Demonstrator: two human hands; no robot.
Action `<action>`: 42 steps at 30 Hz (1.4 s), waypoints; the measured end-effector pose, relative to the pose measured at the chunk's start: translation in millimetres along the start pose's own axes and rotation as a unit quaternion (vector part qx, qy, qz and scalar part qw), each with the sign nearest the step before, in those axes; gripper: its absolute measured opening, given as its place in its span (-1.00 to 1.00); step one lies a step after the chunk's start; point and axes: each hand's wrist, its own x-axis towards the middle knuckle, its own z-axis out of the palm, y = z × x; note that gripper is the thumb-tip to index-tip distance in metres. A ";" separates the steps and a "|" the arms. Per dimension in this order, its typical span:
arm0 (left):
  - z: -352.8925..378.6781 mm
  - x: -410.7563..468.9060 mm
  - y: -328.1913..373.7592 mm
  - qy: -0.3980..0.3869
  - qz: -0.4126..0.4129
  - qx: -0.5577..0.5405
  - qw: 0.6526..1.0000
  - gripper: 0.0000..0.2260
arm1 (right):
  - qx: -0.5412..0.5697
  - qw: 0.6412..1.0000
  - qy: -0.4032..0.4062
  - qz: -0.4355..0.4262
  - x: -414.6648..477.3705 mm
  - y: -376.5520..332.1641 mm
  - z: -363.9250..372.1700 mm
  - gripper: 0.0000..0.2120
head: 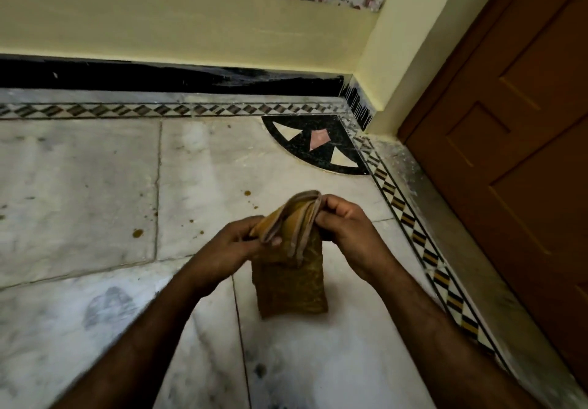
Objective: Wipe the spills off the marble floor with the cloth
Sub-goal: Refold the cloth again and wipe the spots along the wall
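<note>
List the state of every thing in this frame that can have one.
cloth, folded, gripped at its top by both hands, hanging down
left hand, pinches the cloth
right hand, pinches the cloth
spills, brown drops, not yet wiped
marble floor, spotted with spills
door, looks closed

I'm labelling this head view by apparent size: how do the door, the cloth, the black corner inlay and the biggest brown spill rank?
1. door
2. cloth, but it is nearer the camera, so its lead over the inlay is unsure
3. black corner inlay
4. brown spill
</note>
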 end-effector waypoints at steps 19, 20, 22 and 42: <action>1.2 1.3 83.4 0.166 -0.021 -0.099 0.981 -0.66 | -0.025 0.999 -0.026 -0.022 -28.7 3.3 61.8 -0.17; 1.4 0.2 86.0 0.157 -0.017 -0.088 0.983 -0.65 | -0.019 0.999 0.000 -0.029 -28.4 0.1 66.5 -0.22; 0.5 -2.3 92.0 0.145 -0.002 -0.066 0.987 -0.66 | -0.002 0.998 0.038 -0.045 -26.4 -5.6 70.0 -0.38; -56.2 -7.8 84.5 0.240 -0.138 -0.294 0.915 -0.56 | 0.269 0.960 -0.038 0.068 -22.4 -53.9 14.6 -0.42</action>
